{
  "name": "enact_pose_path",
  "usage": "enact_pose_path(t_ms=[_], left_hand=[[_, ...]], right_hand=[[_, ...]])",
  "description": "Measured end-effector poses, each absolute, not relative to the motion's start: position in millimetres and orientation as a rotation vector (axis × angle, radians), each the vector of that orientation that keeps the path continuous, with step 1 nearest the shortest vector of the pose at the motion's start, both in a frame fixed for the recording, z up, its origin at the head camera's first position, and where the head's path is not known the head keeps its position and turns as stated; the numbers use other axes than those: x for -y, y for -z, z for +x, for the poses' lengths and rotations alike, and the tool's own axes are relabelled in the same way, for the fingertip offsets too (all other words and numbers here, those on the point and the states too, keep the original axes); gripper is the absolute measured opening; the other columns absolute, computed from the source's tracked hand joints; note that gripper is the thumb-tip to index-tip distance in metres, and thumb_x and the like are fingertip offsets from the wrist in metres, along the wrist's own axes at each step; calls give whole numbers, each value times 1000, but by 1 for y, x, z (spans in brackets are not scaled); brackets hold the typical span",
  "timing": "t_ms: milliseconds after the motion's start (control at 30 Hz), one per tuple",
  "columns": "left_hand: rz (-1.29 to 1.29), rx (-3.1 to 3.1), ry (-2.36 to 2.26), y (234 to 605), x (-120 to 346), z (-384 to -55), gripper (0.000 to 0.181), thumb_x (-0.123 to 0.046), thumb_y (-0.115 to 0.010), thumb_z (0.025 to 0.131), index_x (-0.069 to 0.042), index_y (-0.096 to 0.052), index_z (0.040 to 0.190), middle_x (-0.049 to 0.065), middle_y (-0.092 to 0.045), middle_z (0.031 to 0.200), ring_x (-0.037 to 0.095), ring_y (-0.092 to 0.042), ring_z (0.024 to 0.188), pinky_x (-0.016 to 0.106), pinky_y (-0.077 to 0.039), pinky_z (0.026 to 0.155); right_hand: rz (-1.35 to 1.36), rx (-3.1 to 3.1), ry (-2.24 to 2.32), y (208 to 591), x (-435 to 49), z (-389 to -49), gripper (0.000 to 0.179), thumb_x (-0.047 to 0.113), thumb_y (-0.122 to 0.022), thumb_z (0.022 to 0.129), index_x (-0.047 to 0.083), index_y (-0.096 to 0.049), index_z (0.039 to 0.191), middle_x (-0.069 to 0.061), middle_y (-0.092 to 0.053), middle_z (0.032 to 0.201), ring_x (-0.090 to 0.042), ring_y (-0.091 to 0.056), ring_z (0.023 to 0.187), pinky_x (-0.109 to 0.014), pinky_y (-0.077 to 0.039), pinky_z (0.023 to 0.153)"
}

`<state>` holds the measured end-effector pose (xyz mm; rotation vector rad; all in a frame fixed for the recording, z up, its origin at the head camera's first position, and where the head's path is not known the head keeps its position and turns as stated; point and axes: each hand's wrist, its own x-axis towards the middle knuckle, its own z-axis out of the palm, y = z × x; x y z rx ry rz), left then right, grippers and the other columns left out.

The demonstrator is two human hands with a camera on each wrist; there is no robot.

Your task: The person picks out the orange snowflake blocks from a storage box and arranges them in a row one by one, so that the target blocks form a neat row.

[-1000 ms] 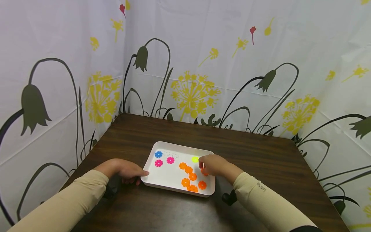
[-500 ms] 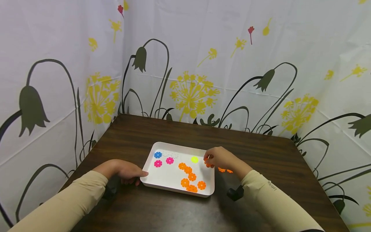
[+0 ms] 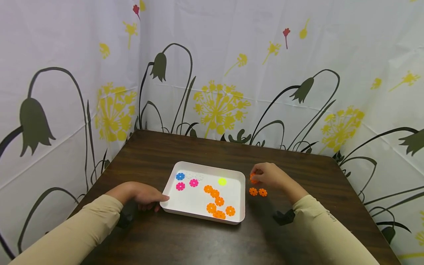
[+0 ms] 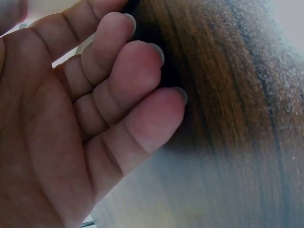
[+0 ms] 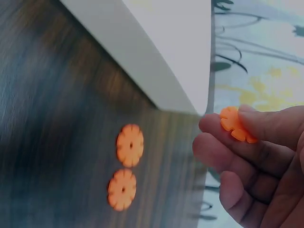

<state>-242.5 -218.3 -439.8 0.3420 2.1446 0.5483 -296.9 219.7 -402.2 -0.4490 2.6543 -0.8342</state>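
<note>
Orange disc (image 5: pixel 232 123) is pinched in the right grip (image 3: pixel 269 175) near the tray (image 3: pixel 190 200).

Lettering (image 3: pixel 331 216) on the right sleeve (image 3: pixel 326 232) is too blurred to read.

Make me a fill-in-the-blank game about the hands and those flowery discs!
1. The right hand pinches an ____ disc.
2. The left hand touches the ____ tray.
3. Beside the tray, the orange discs lying on the dark table number ____.

Missing words: orange; white; two.
</note>
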Motion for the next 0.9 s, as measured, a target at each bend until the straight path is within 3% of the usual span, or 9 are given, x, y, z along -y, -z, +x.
enact_pose_path(t_ms=[167, 433, 900], left_hand=[[339, -2144, -541, 441, 218, -243, 49, -51, -40, 102, -11, -64, 89, 5, -58, 80, 19, -55, 70, 33, -49, 66], [344, -2147, -529, 441, 218, -245, 49, -51, -38, 102, -12, -65, 88, 3, -58, 79, 18, -54, 69, 32, -49, 65], [307, -2151, -544, 441, 217, -244, 51, -52, -39, 101, -10, -64, 87, 3, -55, 76, 18, -52, 67, 31, -46, 63]], right_hand=[[-449, -2711, 781, 405, -244, -302, 9, 18, -67, 93, 11, -67, 98, 0, -71, 86, -21, -71, 74, -31, -55, 66], [-350, -2735, 724, 423, -280, -306, 15, 23, -65, 95, 9, -66, 99, -3, -68, 84, -18, -65, 70, -31, -52, 62], [-252, -2633, 747, 461, -294, -299, 8, 13, -62, 96, 7, -61, 100, -7, -62, 68, -20, -59, 57, -35, -52, 57]])
